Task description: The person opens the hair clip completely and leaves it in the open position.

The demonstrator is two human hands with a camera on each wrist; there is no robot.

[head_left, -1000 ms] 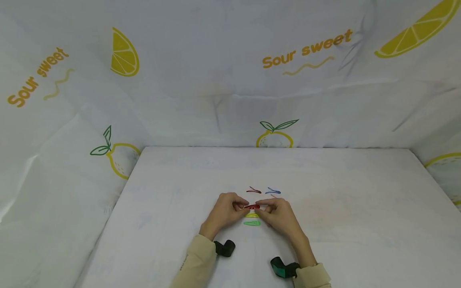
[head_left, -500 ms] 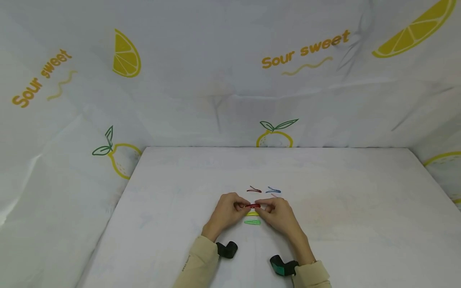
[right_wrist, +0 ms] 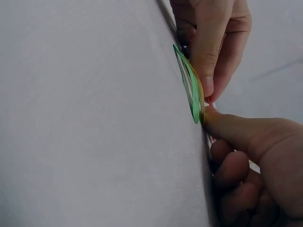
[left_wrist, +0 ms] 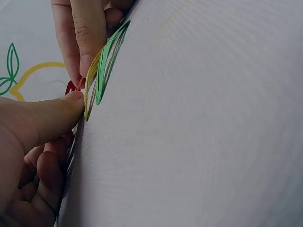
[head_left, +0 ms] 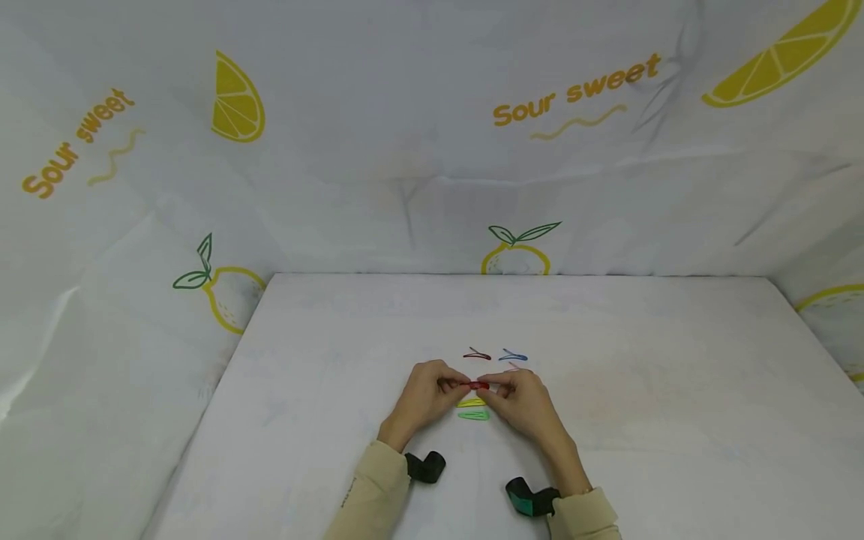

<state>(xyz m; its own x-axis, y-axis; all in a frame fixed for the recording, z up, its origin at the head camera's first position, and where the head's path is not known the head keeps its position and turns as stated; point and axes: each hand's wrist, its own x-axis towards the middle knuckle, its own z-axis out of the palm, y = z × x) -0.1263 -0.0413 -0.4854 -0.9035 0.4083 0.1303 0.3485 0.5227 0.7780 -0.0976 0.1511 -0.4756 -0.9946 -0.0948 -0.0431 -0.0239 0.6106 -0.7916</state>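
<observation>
Between both hands is a red snap hair clip (head_left: 479,385), pinched at its left end by the thumb and fingers of my left hand (head_left: 424,391). My right hand (head_left: 525,403) pinches its right end. Fingertips cover much of the clip; in the left wrist view a bit of its red body (left_wrist: 71,88) shows between the thumbs. On the table just nearer than the hands lie a yellow hair clip (head_left: 471,403) and a green hair clip (head_left: 474,415), side by side and roughly parallel.
Beyond the hands lie a dark red hair clip (head_left: 478,355) and a blue hair clip (head_left: 514,355), both sprung apart. A pink clip (head_left: 515,367) is partly hidden behind the right hand. The white table (head_left: 675,390) meets a lemon-printed sheet (head_left: 378,135) at its back edge.
The red clip has tilted between the fingers, so it looks narrower now. Both hands stay almost in place.
</observation>
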